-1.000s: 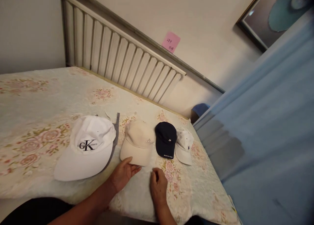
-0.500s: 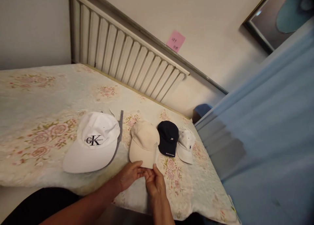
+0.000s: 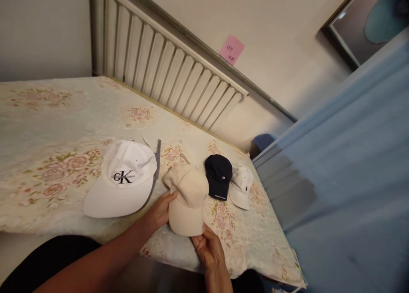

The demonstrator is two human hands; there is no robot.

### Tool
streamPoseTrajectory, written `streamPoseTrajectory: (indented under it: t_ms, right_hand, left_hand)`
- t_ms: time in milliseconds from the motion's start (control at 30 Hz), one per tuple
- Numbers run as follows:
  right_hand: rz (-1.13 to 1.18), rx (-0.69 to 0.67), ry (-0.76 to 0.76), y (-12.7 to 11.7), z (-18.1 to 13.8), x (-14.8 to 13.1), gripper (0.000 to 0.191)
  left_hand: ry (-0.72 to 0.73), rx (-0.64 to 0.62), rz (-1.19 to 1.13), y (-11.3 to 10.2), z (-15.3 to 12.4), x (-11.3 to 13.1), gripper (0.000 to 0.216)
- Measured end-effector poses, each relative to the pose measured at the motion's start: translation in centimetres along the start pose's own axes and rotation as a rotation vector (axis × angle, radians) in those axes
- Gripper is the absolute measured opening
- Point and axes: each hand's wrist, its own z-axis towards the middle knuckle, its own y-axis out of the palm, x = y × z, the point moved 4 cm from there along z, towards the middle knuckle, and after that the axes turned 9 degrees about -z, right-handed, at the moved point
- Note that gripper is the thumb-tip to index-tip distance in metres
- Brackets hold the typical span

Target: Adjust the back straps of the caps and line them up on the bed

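Observation:
A beige baseball cap (image 3: 187, 199) is held between my two hands near the front edge of the bed, its brim toward me. My left hand (image 3: 162, 210) grips the cap's left side, thumb on top where crown meets brim. At the brim's front right corner, my right hand (image 3: 209, 244) pinches the edge, with the fingers beneath. To the left lies a large white cap (image 3: 129, 182) with black "CK" lettering and a grey strap. On the right, a black cap (image 3: 219, 176) rests beside a smaller white cap (image 3: 241, 185) with a small dark logo.
The caps lie on a bed with a floral cover (image 3: 76, 131). A white radiator (image 3: 166, 67) runs along the wall behind it, below a pink note (image 3: 232, 49). Blue curtains (image 3: 345, 165) hang at the right, near a framed picture (image 3: 348, 29).
The beige cap has come toward me. My left hand has shifted from the brim's front to the cap's left side, while my right hand keeps hold of the brim's corner.

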Motion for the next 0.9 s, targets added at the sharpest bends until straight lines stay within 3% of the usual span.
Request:
streamPoseTrajectory:
  t_ms: [167, 467, 733, 900]
  right_hand:
    - [-0.008, 0.015, -0.004, -1.1, -1.0, -0.3, 0.026]
    - [0.177, 0.1, -0.013, -1.7, -0.9, 0.0, 0.027]
    - [0.126, -0.032, -0.078, -1.1, -1.4, -0.3, 0.036]
    - [0.064, 0.004, -0.086, -1.8, -1.3, -0.3, 0.039]
  left_hand:
    - [-0.032, -0.069, -0.044, 0.2, 0.0, -0.3, 0.03]
    - [-0.027, -0.031, -0.081, -0.3, 0.2, -0.3, 0.022]
    - [-0.081, -0.018, -0.13, 0.4, -0.2, -0.6, 0.028]
    - [-0.113, -0.028, -0.142, 1.5, -1.0, -0.4, 0.027]
